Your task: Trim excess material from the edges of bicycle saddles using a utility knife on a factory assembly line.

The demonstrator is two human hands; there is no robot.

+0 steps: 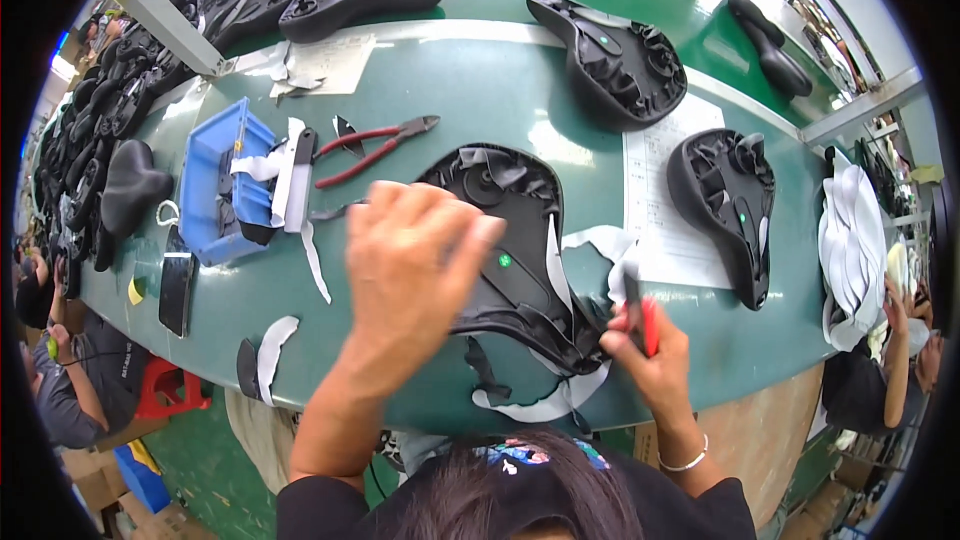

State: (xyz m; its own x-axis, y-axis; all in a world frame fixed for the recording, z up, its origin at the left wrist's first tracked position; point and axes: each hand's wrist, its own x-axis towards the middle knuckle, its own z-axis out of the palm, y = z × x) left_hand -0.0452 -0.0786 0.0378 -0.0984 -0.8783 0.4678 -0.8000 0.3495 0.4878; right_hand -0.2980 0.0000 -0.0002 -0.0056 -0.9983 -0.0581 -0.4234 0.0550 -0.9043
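A black bicycle saddle [510, 250] lies underside up on the green table, its narrow end toward my right hand. My left hand [410, 270] is raised over the saddle's left side, fingers curled closed; what they hold, if anything, is hidden. A dark strip [335, 212] shows beside its knuckles. My right hand [655, 355] is closed around a red-and-black hand tool [648, 325] at the saddle's narrow end; the tool's exact kind is unclear. A white strip [605, 240] curls beside the tool. Another white trimming [545, 405] lies at the table's near edge.
Red-handled pliers [375, 150] lie beyond my left hand, near a blue bin [215, 190] with scraps. Two more upturned saddles [625, 65] [725, 210] rest to the right, by a paper sheet [680, 260]. A phone [177, 290] lies left. Saddles [100, 140] heap far left; co-workers sit both sides.
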